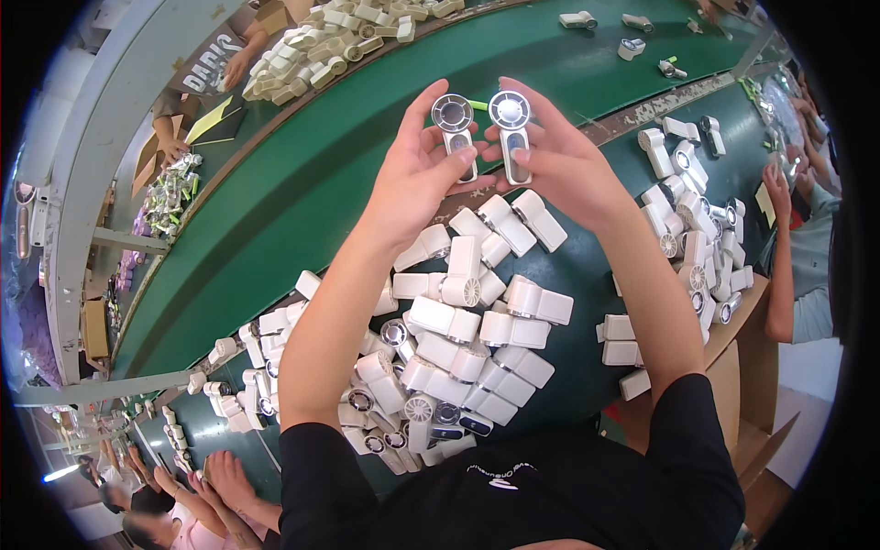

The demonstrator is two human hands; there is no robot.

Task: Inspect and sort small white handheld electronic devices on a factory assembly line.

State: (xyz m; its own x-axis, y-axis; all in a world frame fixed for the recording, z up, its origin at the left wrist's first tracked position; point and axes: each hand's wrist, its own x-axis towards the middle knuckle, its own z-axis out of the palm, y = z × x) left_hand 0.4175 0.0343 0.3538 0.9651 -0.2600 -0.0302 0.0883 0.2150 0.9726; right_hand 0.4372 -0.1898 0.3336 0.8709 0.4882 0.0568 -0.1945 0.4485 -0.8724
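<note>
Two small white handheld fans are held up side by side over the far edge of my table. My left hand [423, 170] is closed round the left fan [453, 114], its thumb on the handle's dark front panel. Likewise my right hand [556, 165] grips the right fan [510, 110], thumb against its handle. Both fans stand upright with their round grilles at the top. A bright green piece [478, 105] shows between the two heads; what it belongs to I cannot tell. Below my hands, between my forearms, lies a heap of white fans [449, 321].
A green conveyor belt [275, 211] runs past the table, carrying a few fans [631, 48]. Another pile of fans [692, 229] lies to my right, beside a cardboard box [756, 385]. Beige casings [321, 46] are heaped across the belt. Co-workers' hands [777, 197] are at the right and lower left.
</note>
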